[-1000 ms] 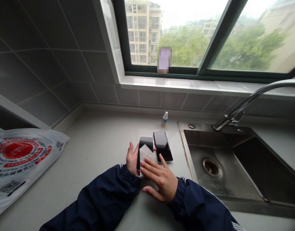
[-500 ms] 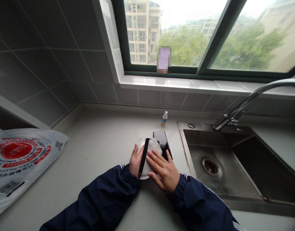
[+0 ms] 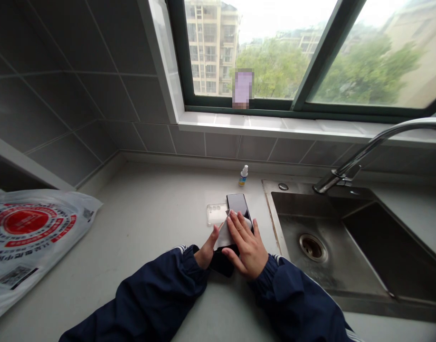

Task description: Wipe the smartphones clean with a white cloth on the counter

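Note:
My left hand [image 3: 207, 251] grips a dark phone [image 3: 222, 264] from its left side, thumb up, just above the counter. My right hand [image 3: 247, 243] presses a white cloth [image 3: 223, 233] on that phone, fingers laid over the cloth and thumb curled beneath. A second black phone [image 3: 238, 203] lies flat on the counter just beyond my fingertips. Left of it lies a clear phone case [image 3: 215, 213], empty. A small spray bottle [image 3: 243, 175] stands by the wall behind them.
The pale counter [image 3: 150, 223] runs to a steel sink [image 3: 321, 223] on the right, with a tap [image 3: 360, 154] arching over it. A printed plastic bag [image 3: 29, 232] lies at the left. Grey tiled walls and a window sill stand behind.
The phone in my left hand has come up off the clear case, tilted on edge, then moved nearer me. My right hand and cloth shifted right with it.

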Action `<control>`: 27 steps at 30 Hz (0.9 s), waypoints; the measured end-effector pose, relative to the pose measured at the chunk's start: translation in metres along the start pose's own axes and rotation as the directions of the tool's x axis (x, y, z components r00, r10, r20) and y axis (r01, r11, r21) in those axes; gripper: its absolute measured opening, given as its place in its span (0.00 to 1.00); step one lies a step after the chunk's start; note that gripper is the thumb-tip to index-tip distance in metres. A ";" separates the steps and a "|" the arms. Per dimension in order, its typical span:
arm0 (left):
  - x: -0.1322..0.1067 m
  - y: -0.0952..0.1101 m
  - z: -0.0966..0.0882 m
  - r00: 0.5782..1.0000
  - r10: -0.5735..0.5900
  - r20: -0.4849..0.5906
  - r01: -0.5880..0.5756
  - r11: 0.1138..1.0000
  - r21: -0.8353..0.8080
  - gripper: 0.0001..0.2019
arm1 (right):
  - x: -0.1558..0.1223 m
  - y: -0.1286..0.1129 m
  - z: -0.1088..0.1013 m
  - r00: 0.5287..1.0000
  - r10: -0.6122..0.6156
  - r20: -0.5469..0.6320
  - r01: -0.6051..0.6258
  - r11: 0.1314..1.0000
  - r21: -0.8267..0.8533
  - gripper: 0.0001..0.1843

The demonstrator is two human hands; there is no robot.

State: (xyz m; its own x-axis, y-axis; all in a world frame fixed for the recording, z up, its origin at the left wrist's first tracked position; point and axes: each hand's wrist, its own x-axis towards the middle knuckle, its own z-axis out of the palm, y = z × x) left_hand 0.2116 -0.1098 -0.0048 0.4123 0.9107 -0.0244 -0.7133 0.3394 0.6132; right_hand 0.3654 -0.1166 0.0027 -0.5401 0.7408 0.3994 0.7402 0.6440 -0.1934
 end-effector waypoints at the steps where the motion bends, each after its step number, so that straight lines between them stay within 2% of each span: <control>1: 0.000 -0.001 -0.001 1.000 0.008 -0.007 -0.008 1.000 0.007 0.30 | 0.000 0.000 0.000 1.000 -0.003 -0.001 0.003 1.000 0.003 0.41; 7: -0.002 0.001 0.001 0.999 0.038 0.002 -0.038 0.999 0.027 0.32 | 0.000 -0.003 -0.002 1.000 -0.030 -0.001 0.030 1.000 -0.001 0.41; 12: -0.006 0.012 0.009 0.999 0.040 -0.029 -0.041 0.998 -0.037 0.33 | 0.000 -0.005 -0.006 0.997 0.051 -0.056 -0.052 0.999 -0.006 0.36; 15: -0.007 0.019 0.010 0.998 -0.058 -0.035 0.055 0.995 -0.089 0.34 | 0.000 0.000 -0.008 0.992 0.075 -0.098 -0.073 0.997 0.024 0.32; 19: -0.008 0.025 0.006 0.981 -0.192 0.032 0.194 0.964 -0.180 0.36 | 0.000 0.005 -0.008 0.988 0.056 -0.146 -0.048 0.997 0.059 0.29; 27: -0.005 0.030 0.002 0.975 -0.199 0.102 0.220 0.930 -0.295 0.39 | 0.000 0.004 -0.009 0.972 0.058 -0.226 -0.035 0.994 0.102 0.23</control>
State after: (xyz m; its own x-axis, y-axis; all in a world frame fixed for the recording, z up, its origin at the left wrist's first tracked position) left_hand 0.1890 -0.1047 0.0156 0.6012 0.7964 -0.0652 -0.7398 0.5856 0.3314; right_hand 0.3719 -0.1157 0.0100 -0.3919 0.7141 0.5800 0.7139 0.6337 -0.2978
